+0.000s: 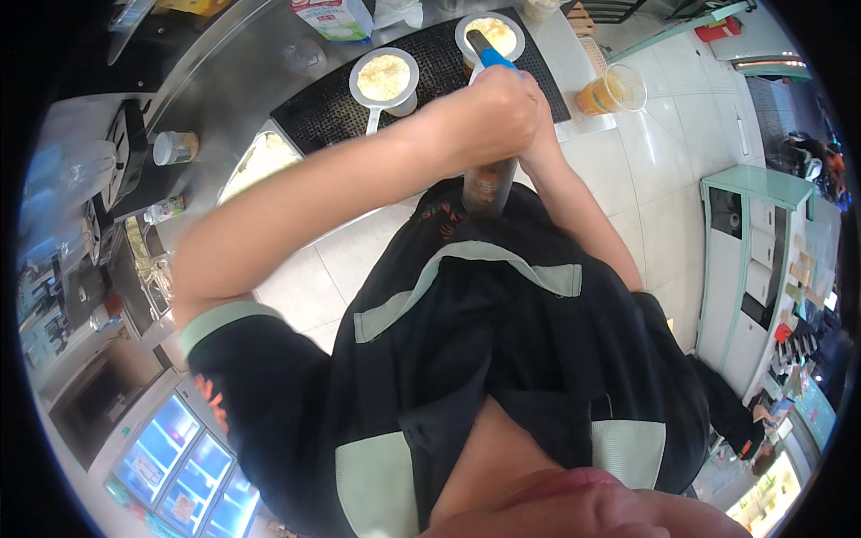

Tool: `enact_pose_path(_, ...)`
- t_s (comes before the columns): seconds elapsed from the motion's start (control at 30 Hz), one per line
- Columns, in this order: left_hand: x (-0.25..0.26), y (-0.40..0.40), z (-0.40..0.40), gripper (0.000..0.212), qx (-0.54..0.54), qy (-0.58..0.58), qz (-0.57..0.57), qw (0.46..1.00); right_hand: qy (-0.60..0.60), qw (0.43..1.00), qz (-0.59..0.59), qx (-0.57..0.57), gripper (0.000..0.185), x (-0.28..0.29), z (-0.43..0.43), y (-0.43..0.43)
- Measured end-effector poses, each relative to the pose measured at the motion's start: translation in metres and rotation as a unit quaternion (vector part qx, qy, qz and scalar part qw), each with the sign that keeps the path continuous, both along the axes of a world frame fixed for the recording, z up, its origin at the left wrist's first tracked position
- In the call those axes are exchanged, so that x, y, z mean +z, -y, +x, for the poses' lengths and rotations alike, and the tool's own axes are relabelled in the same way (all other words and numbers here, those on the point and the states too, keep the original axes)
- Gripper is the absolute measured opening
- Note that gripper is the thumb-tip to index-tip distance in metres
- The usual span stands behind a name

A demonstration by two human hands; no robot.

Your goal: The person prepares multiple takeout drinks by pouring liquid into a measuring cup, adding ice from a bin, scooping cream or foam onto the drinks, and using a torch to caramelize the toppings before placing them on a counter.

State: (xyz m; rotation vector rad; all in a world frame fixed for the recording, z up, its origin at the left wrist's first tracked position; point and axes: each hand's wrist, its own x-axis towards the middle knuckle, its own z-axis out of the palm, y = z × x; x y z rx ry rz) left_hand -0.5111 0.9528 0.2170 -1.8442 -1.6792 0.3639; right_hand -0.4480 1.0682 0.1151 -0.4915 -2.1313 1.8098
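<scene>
Both of my hands are together on a handheld blowtorch (494, 59) with a blue head and a dark metal nozzle. My left hand (506, 111) closes around it just below the blue part. Partly hidden behind it, my right hand (540, 144) wraps the torch's canister (487, 188). The nozzle points over a cup (504, 35) topped with pale cream and yellowish granules; no flame can be made out. A second topped cup (383, 77) sits to the left, with a white handled ring (374, 120) around its rim. Both cups stand on a black perforated mat (323, 101).
An orange drink in a clear plastic cup (609, 92) stands at the counter's right edge. A carton (333, 19) and a clear lid-like plastic piece (304, 57) are behind the mat. At left are a pale-filled metal tray (262, 158) and a white-lidded jar (176, 148). Another person (730, 403) is behind at right.
</scene>
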Motion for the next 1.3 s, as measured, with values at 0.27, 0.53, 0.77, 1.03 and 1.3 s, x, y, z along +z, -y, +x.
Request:
enact_pose_path(0.27, -0.018, -0.012, 0.038, 0.029, 0.188, 0.253, 0.227, 0.921, -0.081, 0.990, -0.110, -0.018, 0.034, -0.012, 0.015, -0.004)
enact_pose_path(0.53, -0.038, 0.013, 0.043, 0.042, -0.008, 0.394, 0.377, 0.838, -0.095, 0.992, -0.039, 0.069, 0.039, 0.051, 0.037, -0.007)
enact_pose_path(0.77, -0.121, 0.031, 0.062, 0.021, 0.146, 0.799, 0.374, 0.448, 0.018, 0.983, -0.179, 0.031, 0.065, 0.038, 0.048, -0.030)
enact_pose_path(1.03, -0.120, 0.043, 0.075, 0.021, 0.216, 0.837, 0.289, 0.413, -0.031, 0.997, -0.003, -0.070, 0.046, 0.061, 0.067, -0.024)
enact_pose_path(1.3, -0.136, 0.088, 0.079, 0.018, 0.255, 0.860, 0.371, 0.240, -0.021, 0.990, 0.059, -0.124, 0.042, 0.065, 0.072, -0.034)
